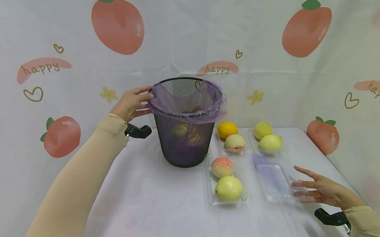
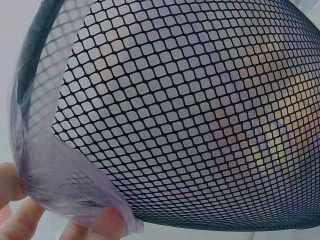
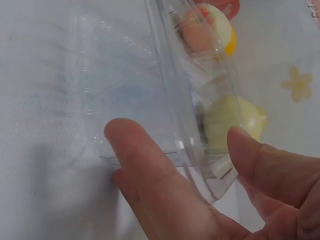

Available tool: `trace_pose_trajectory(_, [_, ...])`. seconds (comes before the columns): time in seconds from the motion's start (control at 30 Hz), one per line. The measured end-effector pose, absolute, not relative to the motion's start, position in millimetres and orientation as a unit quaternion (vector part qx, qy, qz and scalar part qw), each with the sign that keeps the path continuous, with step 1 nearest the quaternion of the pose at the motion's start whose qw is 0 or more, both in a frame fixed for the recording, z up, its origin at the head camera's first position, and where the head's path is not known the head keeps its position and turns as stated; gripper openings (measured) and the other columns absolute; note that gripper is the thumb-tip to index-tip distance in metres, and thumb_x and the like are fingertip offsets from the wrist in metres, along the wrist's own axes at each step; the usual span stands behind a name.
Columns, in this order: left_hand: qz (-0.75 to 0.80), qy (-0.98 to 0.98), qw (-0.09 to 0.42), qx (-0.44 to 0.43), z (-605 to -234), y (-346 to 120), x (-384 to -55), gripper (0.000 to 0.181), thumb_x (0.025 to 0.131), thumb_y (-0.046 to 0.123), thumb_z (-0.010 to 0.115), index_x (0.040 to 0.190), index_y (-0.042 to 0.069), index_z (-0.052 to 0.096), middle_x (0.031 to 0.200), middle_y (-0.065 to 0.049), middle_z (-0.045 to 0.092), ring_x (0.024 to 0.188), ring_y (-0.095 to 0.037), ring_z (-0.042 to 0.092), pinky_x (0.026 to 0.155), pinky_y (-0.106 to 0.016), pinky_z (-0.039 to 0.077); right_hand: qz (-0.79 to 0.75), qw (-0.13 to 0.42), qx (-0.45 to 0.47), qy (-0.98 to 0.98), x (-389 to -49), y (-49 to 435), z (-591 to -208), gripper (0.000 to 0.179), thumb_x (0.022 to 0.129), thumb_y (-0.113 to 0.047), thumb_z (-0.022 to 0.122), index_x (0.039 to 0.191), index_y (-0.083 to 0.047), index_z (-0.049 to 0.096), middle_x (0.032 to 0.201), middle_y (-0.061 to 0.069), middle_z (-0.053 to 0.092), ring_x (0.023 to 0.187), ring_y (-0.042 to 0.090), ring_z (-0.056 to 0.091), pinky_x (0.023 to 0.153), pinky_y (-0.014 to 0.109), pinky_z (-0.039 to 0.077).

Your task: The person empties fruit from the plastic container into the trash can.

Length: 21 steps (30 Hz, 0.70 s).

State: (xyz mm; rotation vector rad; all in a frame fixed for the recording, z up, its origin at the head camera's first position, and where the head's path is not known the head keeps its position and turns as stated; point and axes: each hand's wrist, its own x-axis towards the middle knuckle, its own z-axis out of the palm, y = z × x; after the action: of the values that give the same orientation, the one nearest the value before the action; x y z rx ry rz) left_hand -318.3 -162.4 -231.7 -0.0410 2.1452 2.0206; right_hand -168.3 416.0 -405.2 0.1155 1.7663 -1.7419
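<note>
My left hand (image 1: 132,103) holds the rim of a black mesh wastebasket (image 1: 185,141), its fingertips on a translucent purple bag (image 2: 75,185) folded over the edge. Yellowish shapes show through the mesh, low inside the basket. Lower right in the head view, my right hand (image 1: 323,191) has its fingers spread and fairly straight, right at the side of a clear plastic tray (image 1: 275,180). The right wrist view has thumb and fingers wide apart around the corner of that tray, which holds no fruit and looks faintly purple at its far end.
Left of that tray, another clear tray (image 1: 213,200) holds a peach (image 1: 222,167) and a yellow-green round fruit (image 1: 229,189). Behind are two more trays, one with an orange fruit (image 1: 227,130) and a pale peach (image 1: 234,143), one with two yellow-green fruits (image 1: 270,143). A printed cloth backdrop rises behind.
</note>
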Motion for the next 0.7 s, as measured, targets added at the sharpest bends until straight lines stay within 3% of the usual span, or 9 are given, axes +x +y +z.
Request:
trace_pose_trajectory(0.2, [0.681, 0.726, 0.099, -0.016, -231.2, -162.0, -318.5, 0.055, 0.100, 0.018, 0.055, 0.151, 0.025, 0.036, 0.143, -0.006, 0.043, 0.110, -0.019, 0.055, 0.101, -0.035, 0.050, -0.659, 0.328, 0.029, 0.676, -167.5, 417.2, -405.4, 0.043, 0.101, -0.017, 0.052, 0.104, -0.060, 0.058, 0.114, -0.007, 0.064, 0.106, 0.021, 0.066, 0.090, 0.042, 0.056])
trace_pose_trajectory(0.4, [0.678, 0.728, 0.100, -0.020, -231.4, -161.4, -319.4, 0.056, 0.099, 0.019, 0.055, 0.151, 0.025, 0.036, 0.141, -0.005, 0.043, 0.113, -0.020, 0.054, 0.103, -0.036, 0.048, -0.658, 0.330, 0.025, 0.677, -167.8, 419.7, -406.9, 0.043, 0.102, -0.017, 0.052, 0.106, -0.059, 0.057, 0.117, -0.006, 0.064, 0.107, 0.021, 0.066, 0.091, 0.042, 0.056])
trace_pose_trajectory(0.5, [0.676, 0.730, 0.100, -0.019, -231.5, -161.2, -319.5, 0.056, 0.100, 0.019, 0.055, 0.151, 0.025, 0.036, 0.142, -0.005, 0.043, 0.112, -0.019, 0.055, 0.102, -0.035, 0.049, -0.646, 0.322, 0.040, 0.691, -167.8, 421.1, -408.0, 0.044, 0.101, -0.020, 0.053, 0.127, -0.056, 0.048, 0.118, -0.003, 0.065, 0.107, 0.022, 0.066, 0.092, 0.044, 0.055])
trace_pose_trajectory(0.6, [0.676, 0.729, 0.100, -0.019, -231.4, -161.1, -319.6, 0.056, 0.100, 0.019, 0.055, 0.151, 0.025, 0.036, 0.143, -0.006, 0.042, 0.110, -0.019, 0.055, 0.101, -0.034, 0.050, -0.622, 0.309, 0.061, 0.717, -168.6, 422.5, -408.4, 0.058, 0.101, -0.024, 0.053, 0.152, -0.034, 0.026, 0.118, 0.001, 0.066, 0.105, 0.023, 0.066, 0.092, 0.044, 0.055])
trace_pose_trajectory(0.67, [0.678, 0.728, 0.101, -0.018, -231.3, -161.2, -319.3, 0.056, 0.100, 0.018, 0.055, 0.151, 0.025, 0.036, 0.143, -0.005, 0.043, 0.109, -0.018, 0.055, 0.100, -0.034, 0.050, -0.610, 0.301, 0.069, 0.730, -169.5, 424.0, -407.3, 0.061, 0.101, -0.026, 0.053, 0.154, -0.018, 0.023, 0.117, 0.002, 0.067, 0.104, 0.022, 0.066, 0.091, 0.043, 0.056])
trace_pose_trajectory(0.7, [0.677, 0.729, 0.100, -0.019, -231.2, -161.4, -319.3, 0.055, 0.100, 0.018, 0.055, 0.151, 0.025, 0.036, 0.142, -0.005, 0.043, 0.109, -0.018, 0.056, 0.100, -0.033, 0.050, -0.607, 0.298, 0.070, 0.734, -169.9, 424.9, -406.1, 0.058, 0.101, -0.026, 0.053, 0.152, -0.016, 0.027, 0.116, 0.001, 0.068, 0.103, 0.021, 0.067, 0.091, 0.041, 0.056])
